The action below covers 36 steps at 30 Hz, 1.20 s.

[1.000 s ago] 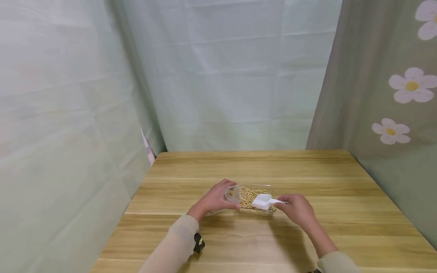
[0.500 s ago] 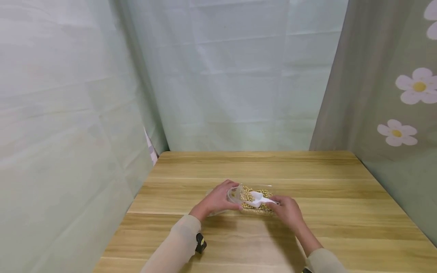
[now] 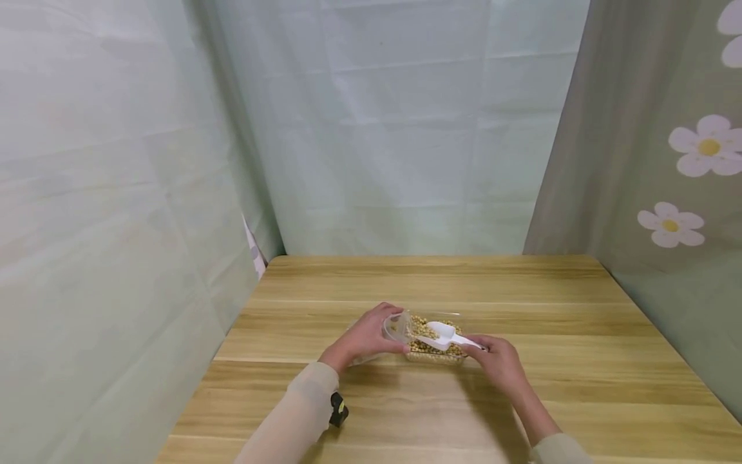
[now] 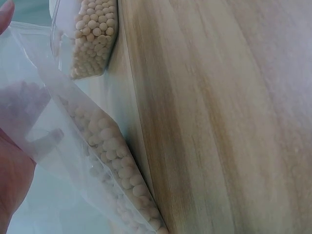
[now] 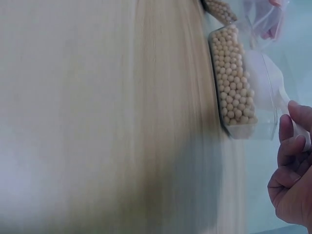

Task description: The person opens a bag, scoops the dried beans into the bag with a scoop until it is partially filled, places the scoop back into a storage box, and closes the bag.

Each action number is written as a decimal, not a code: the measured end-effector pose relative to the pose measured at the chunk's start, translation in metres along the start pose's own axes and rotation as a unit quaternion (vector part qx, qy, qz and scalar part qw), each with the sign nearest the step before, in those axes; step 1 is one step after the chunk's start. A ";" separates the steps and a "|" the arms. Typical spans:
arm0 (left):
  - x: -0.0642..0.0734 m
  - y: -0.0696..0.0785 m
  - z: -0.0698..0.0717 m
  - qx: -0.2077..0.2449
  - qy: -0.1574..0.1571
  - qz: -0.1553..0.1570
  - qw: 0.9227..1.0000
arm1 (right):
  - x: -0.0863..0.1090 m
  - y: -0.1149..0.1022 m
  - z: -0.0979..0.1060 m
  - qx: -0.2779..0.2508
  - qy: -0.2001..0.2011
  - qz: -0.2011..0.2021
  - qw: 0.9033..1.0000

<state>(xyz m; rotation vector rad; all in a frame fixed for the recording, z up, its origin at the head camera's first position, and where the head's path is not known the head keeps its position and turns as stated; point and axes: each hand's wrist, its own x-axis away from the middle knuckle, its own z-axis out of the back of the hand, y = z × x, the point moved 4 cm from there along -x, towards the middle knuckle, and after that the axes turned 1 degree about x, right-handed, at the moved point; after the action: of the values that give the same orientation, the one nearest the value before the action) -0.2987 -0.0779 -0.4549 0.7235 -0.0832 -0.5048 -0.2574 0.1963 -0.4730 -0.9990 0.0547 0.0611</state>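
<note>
In the head view my right hand point(image 3: 500, 364) pinches the handle of a white scoop point(image 3: 443, 335). The scoop's blade sits among pale yellow soybeans point(image 3: 421, 327) in a clear rectangular container point(image 3: 435, 359), its front facing left. My left hand point(image 3: 368, 335) holds the mouth of a clear plastic bag point(image 3: 396, 327) spread between thumb and fingers, right at the container's left end. Soybeans lie in the bottom of the bag point(image 4: 73, 146) in the left wrist view. In the right wrist view, thumb and fingers point(image 5: 292, 146) close on the scoop's handle beside the container wall point(image 5: 241, 130).
The container and bag stand on a wood-grain table point(image 3: 429, 412). Pale green cloth point(image 3: 377, 129) hangs behind it and at the left. A curtain with white flowers point(image 3: 669, 225) hangs at the right.
The scoop moved left and down into the soybeans, then shifted slightly back to the right. The left hand stays at the bag's mouth.
</note>
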 end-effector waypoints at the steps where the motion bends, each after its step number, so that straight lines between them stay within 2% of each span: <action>1: 0.000 0.000 0.000 -0.001 0.000 0.000 1.000 | 0.000 0.001 0.001 -0.001 0.003 -0.002 1.000; 8: 0.000 -0.001 -0.001 0.005 0.000 0.000 1.000 | 0.004 0.002 0.013 -0.012 0.011 -0.013 1.000; 18: 0.000 -0.003 -0.003 0.008 0.001 0.004 1.000 | 0.010 -0.016 0.026 -0.020 -0.003 -0.015 1.000; 24: 0.000 -0.001 -0.004 0.001 -0.001 -0.002 1.000 | 0.007 -0.037 0.012 -0.040 -0.038 0.010 0.998; 30: -0.002 0.002 -0.003 -0.002 0.001 -0.005 1.000 | -0.001 -0.057 -0.006 0.007 -0.048 0.050 0.998; 36: 0.000 -0.003 -0.003 -0.002 0.007 -0.007 1.000 | -0.004 -0.066 -0.011 0.045 -0.046 0.064 0.996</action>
<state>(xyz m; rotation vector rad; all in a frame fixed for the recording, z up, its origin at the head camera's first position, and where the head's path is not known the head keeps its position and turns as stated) -0.2989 -0.0775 -0.4592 0.7237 -0.0642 -0.5134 -0.2569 0.1517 -0.4235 -0.9005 0.0358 0.2204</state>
